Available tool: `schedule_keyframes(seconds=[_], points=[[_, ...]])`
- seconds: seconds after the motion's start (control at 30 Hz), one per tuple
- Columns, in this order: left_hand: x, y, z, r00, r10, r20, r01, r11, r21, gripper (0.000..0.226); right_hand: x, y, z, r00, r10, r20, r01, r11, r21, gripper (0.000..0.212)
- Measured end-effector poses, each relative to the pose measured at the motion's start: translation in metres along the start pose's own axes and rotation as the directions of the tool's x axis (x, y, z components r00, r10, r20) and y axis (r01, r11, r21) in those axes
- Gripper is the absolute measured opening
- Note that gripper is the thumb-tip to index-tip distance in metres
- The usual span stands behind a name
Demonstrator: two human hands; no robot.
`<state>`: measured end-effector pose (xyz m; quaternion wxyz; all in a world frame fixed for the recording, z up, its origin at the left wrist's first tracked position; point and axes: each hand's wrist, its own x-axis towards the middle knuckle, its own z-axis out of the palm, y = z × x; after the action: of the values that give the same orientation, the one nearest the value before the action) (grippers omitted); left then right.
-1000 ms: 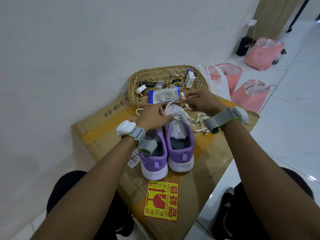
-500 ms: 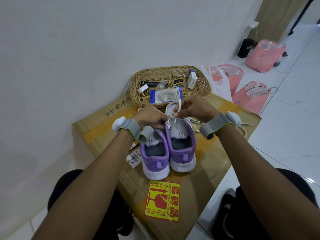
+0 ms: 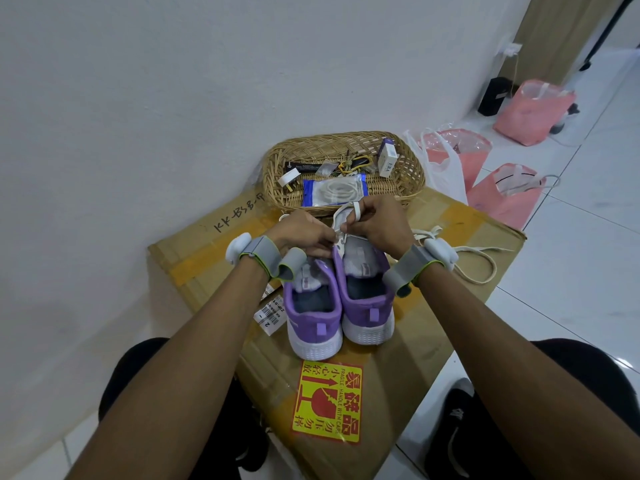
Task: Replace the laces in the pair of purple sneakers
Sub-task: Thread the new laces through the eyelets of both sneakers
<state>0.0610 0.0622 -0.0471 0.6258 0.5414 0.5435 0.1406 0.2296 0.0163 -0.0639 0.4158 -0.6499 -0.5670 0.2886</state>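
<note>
Two purple sneakers stand side by side on a cardboard box (image 3: 460, 233), heels toward me: the left sneaker (image 3: 313, 320) and the right sneaker (image 3: 367, 306). My left hand (image 3: 301, 233) pinches the right sneaker's eyelet edge. My right hand (image 3: 379, 225) pinches a white lace (image 3: 356, 211) just above the eyelets. The lace's loose length (image 3: 478, 268) trails to the right over the box, behind my right wrist. The front of both shoes is hidden by my hands.
A wicker basket (image 3: 412, 178) at the box's far edge holds a bagged new lace (image 3: 334, 190), a plug, a small box and other bits. Pink plastic bags (image 3: 505, 199) sit on the tiled floor to the right. A white wall is on the left.
My right hand has drawn back from over the basket edge to meet my left hand above the right sneaker. The loose lace now lies further right on the box.
</note>
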Motion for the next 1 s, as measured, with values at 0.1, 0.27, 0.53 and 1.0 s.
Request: schedule_keyframes(seconds=[0.1, 0.27, 0.53, 1.0], points=[[0.0003, -0.0001, 0.0008, 1.0, -0.005, -0.006, 0.005, 1.0, -0.001, 0.008, 0.0004, 0.0021, 0.0003, 1.0, -0.007, 0.004, 0.007, 1.0, 0.004, 0.021], [0.0004, -0.0014, 0.0026, 1.0, -0.004, -0.009, 0.004, 1.0, -0.011, 0.005, 0.0011, 0.0061, 0.0022, 1.0, 0.008, -0.013, -0.007, 0.999, 0.053, 0.024], [-0.0011, 0.0006, 0.002, 1.0, -0.014, -0.008, 0.014, 1.0, -0.015, 0.009, 0.0018, 0.0068, 0.003, 1.0, 0.018, -0.014, -0.016, 0.994, 0.104, 0.025], [0.0011, 0.0013, 0.0015, 1.0, -0.028, -0.006, 0.028, 1.0, 0.003, 0.013, -0.0005, 0.0089, 0.0045, 1.0, -0.016, -0.014, 0.016, 0.998, 0.055, 0.023]])
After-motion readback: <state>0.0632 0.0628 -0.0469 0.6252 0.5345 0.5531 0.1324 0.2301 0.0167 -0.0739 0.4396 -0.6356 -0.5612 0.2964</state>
